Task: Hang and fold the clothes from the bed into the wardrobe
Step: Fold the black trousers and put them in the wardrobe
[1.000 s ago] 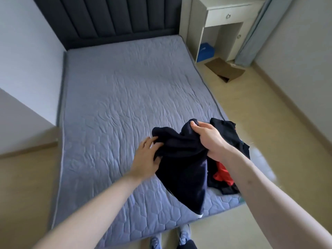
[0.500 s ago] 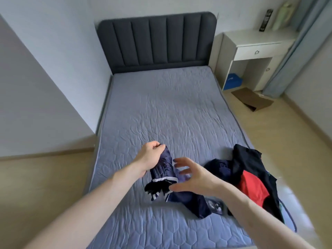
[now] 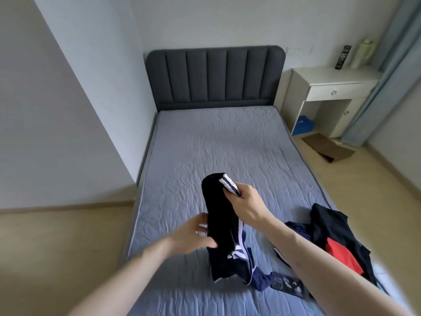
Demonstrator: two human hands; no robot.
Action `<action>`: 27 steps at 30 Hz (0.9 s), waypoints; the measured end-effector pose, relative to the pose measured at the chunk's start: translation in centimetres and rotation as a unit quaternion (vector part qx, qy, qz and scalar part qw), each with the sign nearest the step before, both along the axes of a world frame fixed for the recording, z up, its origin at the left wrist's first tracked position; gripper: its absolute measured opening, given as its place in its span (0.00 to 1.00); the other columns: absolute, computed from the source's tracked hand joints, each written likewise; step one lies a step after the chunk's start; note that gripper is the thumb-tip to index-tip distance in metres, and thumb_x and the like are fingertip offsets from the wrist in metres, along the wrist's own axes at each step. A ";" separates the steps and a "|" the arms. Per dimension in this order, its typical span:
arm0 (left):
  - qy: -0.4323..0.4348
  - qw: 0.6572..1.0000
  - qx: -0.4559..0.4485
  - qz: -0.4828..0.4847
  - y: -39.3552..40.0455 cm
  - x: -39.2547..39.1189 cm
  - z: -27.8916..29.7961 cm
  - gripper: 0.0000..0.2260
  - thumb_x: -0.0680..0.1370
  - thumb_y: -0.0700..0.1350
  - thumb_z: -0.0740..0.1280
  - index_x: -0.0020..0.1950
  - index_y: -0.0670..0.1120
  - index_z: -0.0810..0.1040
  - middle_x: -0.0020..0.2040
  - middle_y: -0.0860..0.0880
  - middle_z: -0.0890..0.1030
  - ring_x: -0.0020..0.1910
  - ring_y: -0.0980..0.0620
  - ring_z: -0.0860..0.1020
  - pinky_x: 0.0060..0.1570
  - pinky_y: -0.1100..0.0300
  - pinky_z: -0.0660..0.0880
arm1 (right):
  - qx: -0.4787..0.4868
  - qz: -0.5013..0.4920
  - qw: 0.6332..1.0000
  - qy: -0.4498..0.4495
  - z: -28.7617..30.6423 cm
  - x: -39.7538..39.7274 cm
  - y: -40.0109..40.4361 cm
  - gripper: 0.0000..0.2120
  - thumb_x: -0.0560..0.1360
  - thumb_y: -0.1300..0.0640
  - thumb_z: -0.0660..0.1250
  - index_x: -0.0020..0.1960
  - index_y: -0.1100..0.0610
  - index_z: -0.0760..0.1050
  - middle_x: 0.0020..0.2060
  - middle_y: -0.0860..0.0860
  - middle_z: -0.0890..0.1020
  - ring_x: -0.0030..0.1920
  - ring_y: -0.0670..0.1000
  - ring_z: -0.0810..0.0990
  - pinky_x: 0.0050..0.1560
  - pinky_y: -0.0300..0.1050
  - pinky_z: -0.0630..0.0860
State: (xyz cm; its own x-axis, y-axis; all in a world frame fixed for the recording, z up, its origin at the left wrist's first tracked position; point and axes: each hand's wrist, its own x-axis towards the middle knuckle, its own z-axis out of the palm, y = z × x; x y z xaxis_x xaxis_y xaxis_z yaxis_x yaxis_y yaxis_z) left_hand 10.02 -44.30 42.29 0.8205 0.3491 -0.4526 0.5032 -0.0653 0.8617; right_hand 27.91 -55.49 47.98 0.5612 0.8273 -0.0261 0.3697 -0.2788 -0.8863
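navy garment point(image 3: 219, 215) with white stripes: held upright above the bed point(image 3: 205, 151), near its foot end, lower folds trailing onto the quilted grey cover.
right hand point(image 3: 247, 205): grips the upper striped edge of the garment, fingers curled round the fabric.
left hand point(image 3: 193, 233): set against the garment's left side at mid height; thumb in front, fingers behind the cloth. closed pinch or flat touch: cannot tell.
pile of clothes point(image 3: 337, 242): black fabric with a red piece in it, lying at the bed's right edge near the foot, just beside the right forearm. dark blue fabric between pile and held garment, partly hidden by the arm.
dark flat item point(image 3: 288, 286): lies on the cover below the garment's trailing end; kind not identifiable.
headboard point(image 3: 215, 76): dark grey, padded in vertical panels, against the far wall.
white desk point(image 3: 330, 92): right of the headboard, one drawer; blue bag point(image 3: 303, 126) in the recess beneath.
brown cardboard point(image 3: 328, 148): on the floor in front of the desk.
blue curtain point(image 3: 387, 71): hangs at far right.
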 end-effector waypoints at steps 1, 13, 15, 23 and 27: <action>0.005 0.999 0.026 -0.034 0.0 -0.5 -0.4 0.32 0.65 0.55 0.81 0.66 0.62 0.73 0.61 0.63 0.81 0.59 0.62 0.80 0.59 0.58 0.77 | 0.000 0.006 1.000 -0.005 0.6 -0.9 1.2 0.16 0.80 0.57 0.64 0.35 0.56 0.65 0.27 0.43 0.67 0.30 0.45 0.63 0.29 0.39 0.61; 0.070 0.941 0.326 0.057 10.9 -4.3 -0.1 0.09 0.75 0.46 0.60 0.49 0.50 0.80 0.44 0.50 0.84 0.46 0.44 0.83 0.47 0.50 0.80 | -0.025 -0.080 0.989 -0.121 1.9 -1.2 7.4 0.02 0.76 0.58 0.68 0.47 0.53 0.80 0.36 0.50 0.83 0.41 0.52 0.81 0.34 0.32 0.69; 0.080 0.917 0.384 0.071 15.1 -4.1 1.9 0.08 0.79 0.49 0.63 0.50 0.51 0.82 0.46 0.49 0.85 0.49 0.43 0.83 0.46 0.53 0.78 | -0.081 -0.080 0.982 -0.148 2.1 1.3 7.6 0.06 0.77 0.55 0.68 0.45 0.57 0.80 0.35 0.52 0.81 0.40 0.54 0.79 0.34 0.37 0.70; -0.062 0.805 0.566 0.169 24.3 2.7 17.4 0.06 0.80 0.55 0.68 0.51 0.55 0.83 0.48 0.51 0.84 0.48 0.44 0.80 0.43 0.56 0.72 | -0.003 -0.154 0.959 -0.238 11.7 8.9 12.9 0.09 0.78 0.56 0.65 0.39 0.56 0.74 0.32 0.48 0.76 0.42 0.58 0.75 0.39 0.48 0.66; -0.123 0.744 0.633 0.174 25.4 3.3 23.5 0.06 0.79 0.56 0.69 0.51 0.56 0.83 0.45 0.53 0.84 0.46 0.44 0.80 0.41 0.56 0.69 | 0.067 -0.160 0.941 -0.290 16.7 11.5 13.5 0.08 0.77 0.58 0.65 0.40 0.61 0.73 0.35 0.54 0.75 0.41 0.59 0.72 0.41 0.48 0.65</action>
